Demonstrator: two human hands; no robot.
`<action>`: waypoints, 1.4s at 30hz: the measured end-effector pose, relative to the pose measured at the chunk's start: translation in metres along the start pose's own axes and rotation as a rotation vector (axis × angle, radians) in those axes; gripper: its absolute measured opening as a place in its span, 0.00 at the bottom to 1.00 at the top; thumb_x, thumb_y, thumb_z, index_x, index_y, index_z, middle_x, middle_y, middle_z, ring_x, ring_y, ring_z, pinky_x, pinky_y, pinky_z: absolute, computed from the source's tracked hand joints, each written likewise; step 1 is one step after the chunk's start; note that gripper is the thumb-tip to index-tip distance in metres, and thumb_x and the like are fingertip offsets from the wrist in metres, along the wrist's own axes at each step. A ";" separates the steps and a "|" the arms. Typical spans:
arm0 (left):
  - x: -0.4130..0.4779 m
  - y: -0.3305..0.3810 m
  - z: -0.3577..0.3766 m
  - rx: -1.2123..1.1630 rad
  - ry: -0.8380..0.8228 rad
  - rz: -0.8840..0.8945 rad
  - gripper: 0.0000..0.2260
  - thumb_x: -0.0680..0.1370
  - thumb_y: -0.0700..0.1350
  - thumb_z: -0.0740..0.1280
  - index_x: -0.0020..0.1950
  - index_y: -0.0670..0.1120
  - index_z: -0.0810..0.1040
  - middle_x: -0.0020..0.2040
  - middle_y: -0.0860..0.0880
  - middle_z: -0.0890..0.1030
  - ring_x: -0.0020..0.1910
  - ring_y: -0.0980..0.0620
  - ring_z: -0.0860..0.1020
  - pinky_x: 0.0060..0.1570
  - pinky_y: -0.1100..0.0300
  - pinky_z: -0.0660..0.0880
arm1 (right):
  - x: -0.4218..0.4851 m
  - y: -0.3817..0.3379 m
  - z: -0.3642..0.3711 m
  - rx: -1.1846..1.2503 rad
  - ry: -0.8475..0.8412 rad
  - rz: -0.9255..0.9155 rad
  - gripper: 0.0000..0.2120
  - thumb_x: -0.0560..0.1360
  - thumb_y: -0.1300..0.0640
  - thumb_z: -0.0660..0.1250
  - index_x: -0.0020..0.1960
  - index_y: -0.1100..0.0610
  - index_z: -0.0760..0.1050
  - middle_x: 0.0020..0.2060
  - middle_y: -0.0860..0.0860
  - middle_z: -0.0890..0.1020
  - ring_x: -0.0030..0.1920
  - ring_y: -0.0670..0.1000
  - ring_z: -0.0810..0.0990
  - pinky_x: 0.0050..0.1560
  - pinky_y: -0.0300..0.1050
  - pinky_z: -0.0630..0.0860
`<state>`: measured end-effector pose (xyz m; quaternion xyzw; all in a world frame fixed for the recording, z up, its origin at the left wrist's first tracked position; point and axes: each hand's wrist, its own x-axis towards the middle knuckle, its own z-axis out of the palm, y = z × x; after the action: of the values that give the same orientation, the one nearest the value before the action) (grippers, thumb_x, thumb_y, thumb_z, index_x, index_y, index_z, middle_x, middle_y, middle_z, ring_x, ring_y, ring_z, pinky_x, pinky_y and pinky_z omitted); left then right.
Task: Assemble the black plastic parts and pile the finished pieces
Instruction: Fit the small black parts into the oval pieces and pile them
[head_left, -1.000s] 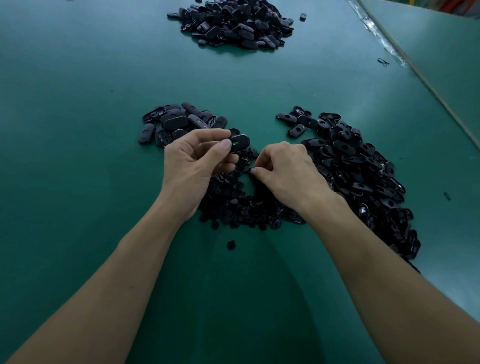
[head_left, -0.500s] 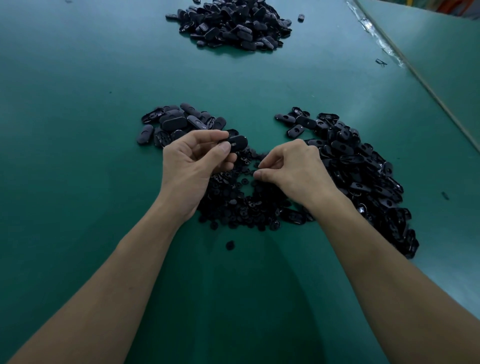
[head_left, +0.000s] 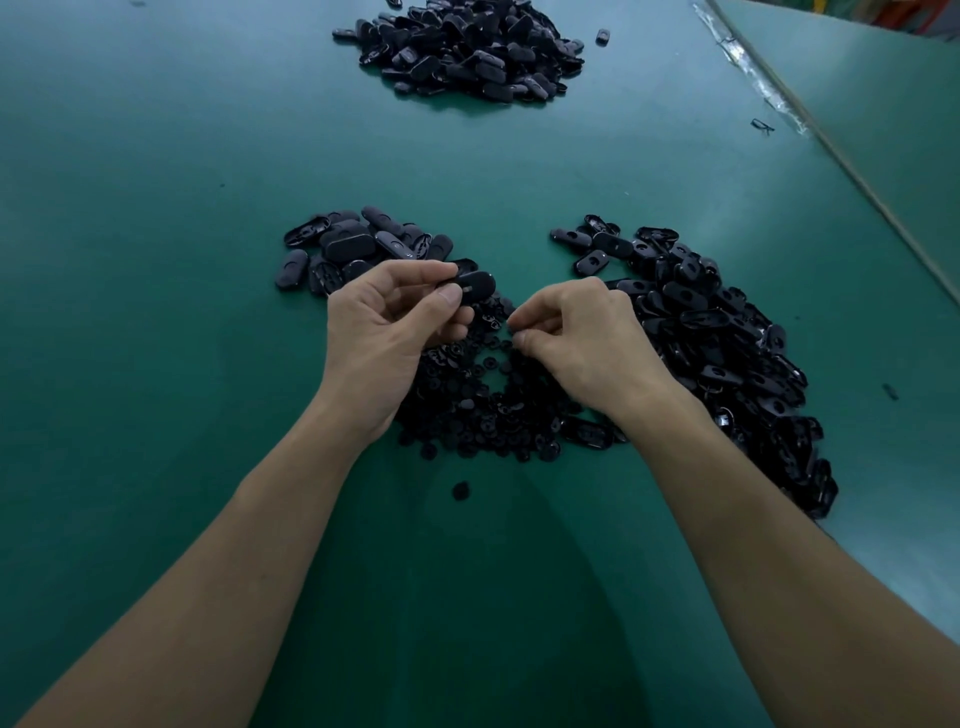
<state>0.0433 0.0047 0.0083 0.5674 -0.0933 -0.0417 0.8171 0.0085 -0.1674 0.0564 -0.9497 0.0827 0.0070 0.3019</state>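
Note:
My left hand (head_left: 387, 332) pinches a black oval shell (head_left: 474, 287) between thumb and fingers, held just above the table. My right hand (head_left: 582, 338) hovers over a heap of small round black parts (head_left: 483, 405), thumb and forefinger pressed together; a tiny part may sit between them, but I cannot make it out. A group of oval shells (head_left: 353, 247) lies behind my left hand. A long heap of oval shells with holes (head_left: 727, 343) stretches along the right. A big pile of black pieces (head_left: 467, 47) sits at the far side.
The green table (head_left: 156, 260) has a seam and a taped edge (head_left: 769, 93) at the right. One stray round part (head_left: 460, 490) lies near me; a few small black bits (head_left: 889, 391) lie at the right.
My right hand lifted slightly off the small-parts heap and drew towards the shell in my left hand, fingertips pinched. The left hand barely moved.

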 end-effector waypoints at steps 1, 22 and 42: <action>0.000 0.000 0.000 0.003 0.001 0.000 0.06 0.78 0.34 0.70 0.50 0.44 0.82 0.39 0.49 0.84 0.39 0.51 0.84 0.41 0.62 0.79 | 0.000 -0.002 0.000 0.009 0.003 -0.012 0.06 0.76 0.60 0.73 0.52 0.54 0.85 0.39 0.44 0.81 0.41 0.36 0.79 0.40 0.22 0.72; -0.001 0.002 0.001 0.012 0.005 -0.008 0.06 0.78 0.33 0.69 0.51 0.43 0.81 0.39 0.49 0.84 0.39 0.52 0.84 0.41 0.63 0.79 | -0.006 -0.009 0.007 -0.145 -0.049 0.047 0.12 0.78 0.45 0.69 0.50 0.53 0.81 0.44 0.52 0.81 0.47 0.53 0.80 0.52 0.52 0.79; -0.001 0.001 0.001 0.020 0.020 -0.011 0.07 0.78 0.33 0.69 0.50 0.44 0.81 0.38 0.50 0.84 0.39 0.52 0.84 0.42 0.63 0.79 | -0.024 -0.032 0.011 -0.424 -0.059 -0.041 0.07 0.78 0.61 0.64 0.54 0.57 0.78 0.47 0.56 0.78 0.44 0.61 0.78 0.46 0.53 0.79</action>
<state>0.0422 0.0041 0.0099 0.5763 -0.0823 -0.0396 0.8121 -0.0092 -0.1322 0.0673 -0.9928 0.0510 0.0457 0.0979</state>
